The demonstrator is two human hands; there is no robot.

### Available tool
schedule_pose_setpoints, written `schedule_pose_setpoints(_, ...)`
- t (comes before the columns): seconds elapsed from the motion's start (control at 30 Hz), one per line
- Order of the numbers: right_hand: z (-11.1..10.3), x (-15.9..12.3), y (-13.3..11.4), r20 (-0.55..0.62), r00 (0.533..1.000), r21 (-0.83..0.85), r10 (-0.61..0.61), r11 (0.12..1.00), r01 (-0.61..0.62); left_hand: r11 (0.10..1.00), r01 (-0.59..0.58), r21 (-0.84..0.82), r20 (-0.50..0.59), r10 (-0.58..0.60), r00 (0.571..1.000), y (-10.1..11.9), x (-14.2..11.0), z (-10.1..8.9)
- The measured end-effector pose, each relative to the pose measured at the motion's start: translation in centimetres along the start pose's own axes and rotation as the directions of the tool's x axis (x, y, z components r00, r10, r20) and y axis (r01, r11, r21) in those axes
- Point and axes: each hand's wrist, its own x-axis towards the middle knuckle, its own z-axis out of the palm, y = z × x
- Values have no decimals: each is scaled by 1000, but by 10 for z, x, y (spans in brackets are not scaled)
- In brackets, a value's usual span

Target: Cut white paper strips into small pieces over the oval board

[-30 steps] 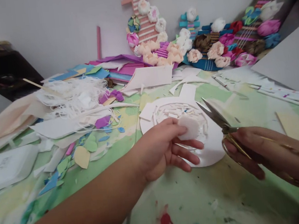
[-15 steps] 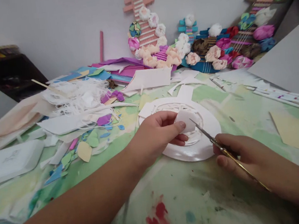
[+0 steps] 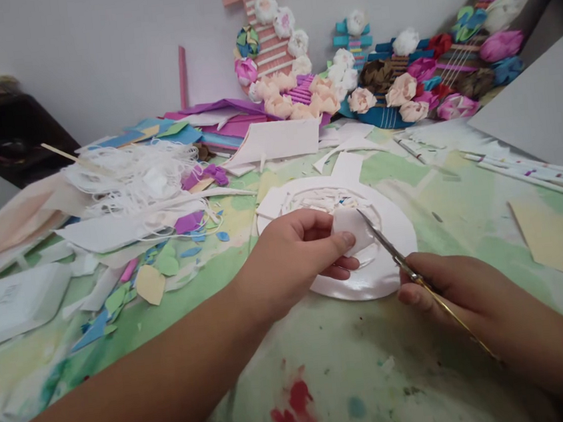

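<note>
Between the thumb and fingers of my left hand (image 3: 299, 253) is a small piece of white paper (image 3: 346, 226). My right hand (image 3: 464, 296) is closed around gold-handled scissors (image 3: 391, 251). Their blades point up and left, with the tips at the paper's right edge; I cannot tell if they touch it. Behind and below both hands lies a white round cutout (image 3: 394, 226) with a strip-like neck (image 3: 348, 166). White pieces fill a ring in its middle, partly hidden by my left hand and the paper.
Left are tangled white string (image 3: 141, 175), coloured paper scraps (image 3: 151, 284) and a white box (image 3: 19, 302). Flower-covered guitar-shaped crafts (image 3: 275, 50) lean on the back wall. At right lie white sticks (image 3: 534, 174) and a cream sheet (image 3: 561, 242). Paint marks the green tablecloth (image 3: 343, 365).
The paper piece and scissor tips have shifted slightly, and the paper is turned a little. The whole view has moved slightly. Both hands keep their holds.
</note>
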Motion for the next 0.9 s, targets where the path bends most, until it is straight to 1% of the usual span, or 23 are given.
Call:
schedule_pose_setpoints(0.13,-1,2,-5,-7,1000,6,17,1000,-17,999,16,-35,-31,-17,999,0,-1,1)
schedule_pose_setpoints(0.27,-5,0,-9,37,998,124,44,991,-49,994,85,-68,-62,-89,994,0,0,3)
schedule_pose_setpoints(0.33,-7,-3,-11,62,993,162,97,981,-106,989,126,-82,-50,-130,990,-1,0,4)
schedule_pose_setpoints(0.43,-8,-9,-14,83,978,174,190,964,-202,979,181,-97,-2,-182,983,-4,1,5)
schedule_pose_setpoints(0.53,-8,-13,-19,88,967,165,239,954,-251,973,217,-75,29,-215,976,-5,0,6)
schedule_pose_setpoints(0.7,-12,-11,-27,143,946,105,289,946,-305,977,213,2,34,-212,977,-4,-2,3)
schedule_pose_setpoints(0.8,-9,-12,-27,149,941,129,303,938,-322,977,211,45,40,-212,976,-4,-3,4)
schedule_pose_setpoints(0.9,-3,-13,-24,156,933,140,325,928,-346,974,223,32,37,-224,974,-5,-3,5)
